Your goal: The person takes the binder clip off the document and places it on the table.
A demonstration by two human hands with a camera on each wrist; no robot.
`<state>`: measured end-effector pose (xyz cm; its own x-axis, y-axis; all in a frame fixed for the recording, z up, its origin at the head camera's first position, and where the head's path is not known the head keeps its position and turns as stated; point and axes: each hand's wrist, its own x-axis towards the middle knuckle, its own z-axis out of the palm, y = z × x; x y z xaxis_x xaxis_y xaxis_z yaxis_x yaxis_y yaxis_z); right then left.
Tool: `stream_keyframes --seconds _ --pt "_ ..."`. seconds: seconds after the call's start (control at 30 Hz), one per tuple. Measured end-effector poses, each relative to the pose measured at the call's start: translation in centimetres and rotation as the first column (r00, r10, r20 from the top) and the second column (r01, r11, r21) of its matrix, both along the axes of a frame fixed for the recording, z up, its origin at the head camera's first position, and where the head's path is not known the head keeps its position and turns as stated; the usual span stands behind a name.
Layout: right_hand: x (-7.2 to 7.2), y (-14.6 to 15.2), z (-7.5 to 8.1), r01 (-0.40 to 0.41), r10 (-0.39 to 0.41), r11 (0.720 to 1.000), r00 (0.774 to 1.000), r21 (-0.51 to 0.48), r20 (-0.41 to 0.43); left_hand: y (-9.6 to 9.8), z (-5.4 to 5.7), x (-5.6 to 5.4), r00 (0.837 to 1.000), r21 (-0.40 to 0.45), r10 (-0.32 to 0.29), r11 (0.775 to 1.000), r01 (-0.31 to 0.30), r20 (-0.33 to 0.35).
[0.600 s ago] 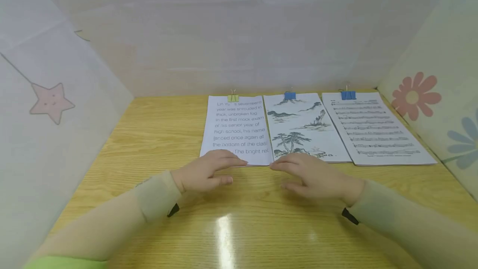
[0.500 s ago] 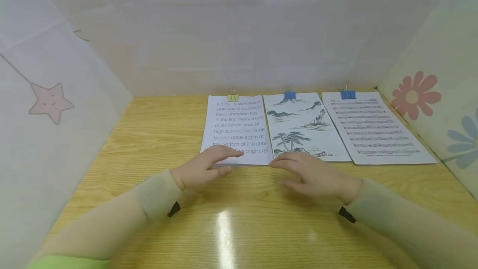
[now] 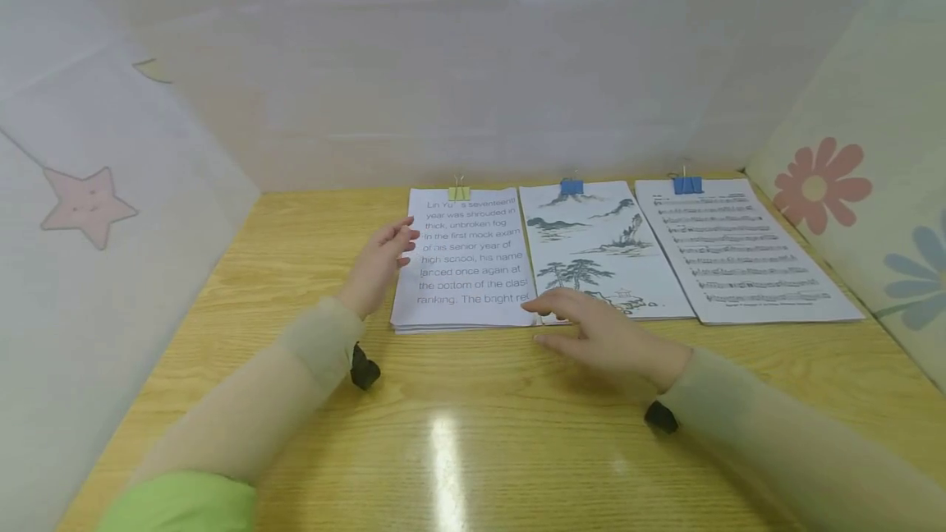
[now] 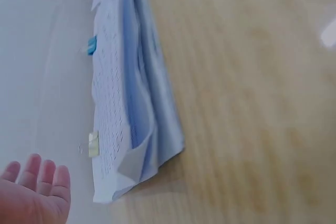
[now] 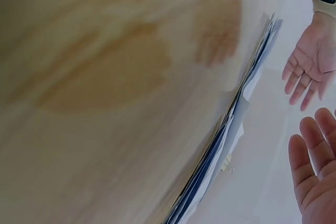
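Three clipped paper stacks lie side by side on the wooden table. On the left is the text stack (image 3: 473, 269), held at its top by a yellow binder clip (image 3: 459, 193). In the middle sits the landscape-painting stack (image 3: 591, 228) with a blue binder clip (image 3: 571, 186). The sheet-music stack (image 3: 746, 257) is at the right under another blue binder clip (image 3: 687, 185). My left hand (image 3: 378, 263) is at the left edge of the text stack, fingers loosely bent and holding nothing. My right hand (image 3: 599, 331) hovers over the lower corners of the text and painting stacks, fingers extended.
The wooden table (image 3: 310, 450) runs back to a pale cloth wall (image 3: 473, 64). Side panels carry a pink star (image 3: 90, 208) on the left and a red flower (image 3: 816, 187) on the right. Loose sheet edges (image 4: 137, 156) fan out on the text stack's near side.
My left hand has moved from the text stack's lower edge up and left to its left side, uncovering the bottom line. My right hand has shifted slightly left and up.
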<state>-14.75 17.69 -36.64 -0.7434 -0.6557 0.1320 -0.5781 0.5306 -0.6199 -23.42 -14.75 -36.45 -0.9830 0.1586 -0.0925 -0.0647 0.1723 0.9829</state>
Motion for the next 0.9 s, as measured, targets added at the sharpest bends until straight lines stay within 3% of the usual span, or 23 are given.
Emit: stream_keyframes --seconds 0.13,0.23,0.37,0.5,0.57,0.63,0.7,0.77,0.9 --pt "-0.5 -0.5 0.0 0.053 -0.046 0.996 0.994 -0.066 0.101 0.0 1.4 -1.1 0.993 0.040 0.070 0.996 -0.075 0.096" --pt "-1.0 -1.0 0.0 0.092 -0.084 0.993 0.991 -0.080 0.102 -0.1 1.8 -2.1 0.980 0.073 0.095 0.991 -0.110 0.175" --pt "-1.6 -1.6 -0.3 0.133 -0.122 0.987 0.985 -0.091 0.118 -0.3 0.6 -4.4 0.959 0.087 0.132 0.984 -0.158 0.250" --pt "-1.9 -1.9 -0.4 0.138 -0.126 0.985 0.985 -0.100 0.120 -0.5 0.2 -5.8 0.936 0.047 0.166 0.981 -0.189 0.310" --pt "-1.9 -2.0 -0.4 0.136 -0.122 0.984 0.985 -0.113 0.124 -0.8 -0.1 -6.3 0.934 -0.016 0.171 0.985 -0.174 0.313" --pt "-1.9 -2.1 -0.3 0.136 -0.120 0.983 0.985 -0.126 0.127 -1.1 -0.5 -6.6 0.944 -0.143 0.158 0.982 -0.120 0.290" --pt "-1.9 -2.1 -0.3 0.137 -0.120 0.981 0.984 -0.136 0.129 -1.3 -1.0 -6.9 0.957 -0.277 0.130 0.959 -0.055 0.259" --pt "-1.9 -2.1 -0.3 0.144 -0.126 0.979 0.984 -0.144 0.129 -1.3 -1.5 -7.2 0.968 -0.389 0.099 0.921 -0.002 0.230" --pt "-1.9 -2.0 -0.2 0.148 -0.131 0.977 0.985 -0.156 0.113 -0.9 -2.4 -7.6 0.975 -0.484 0.073 0.874 0.040 0.211"
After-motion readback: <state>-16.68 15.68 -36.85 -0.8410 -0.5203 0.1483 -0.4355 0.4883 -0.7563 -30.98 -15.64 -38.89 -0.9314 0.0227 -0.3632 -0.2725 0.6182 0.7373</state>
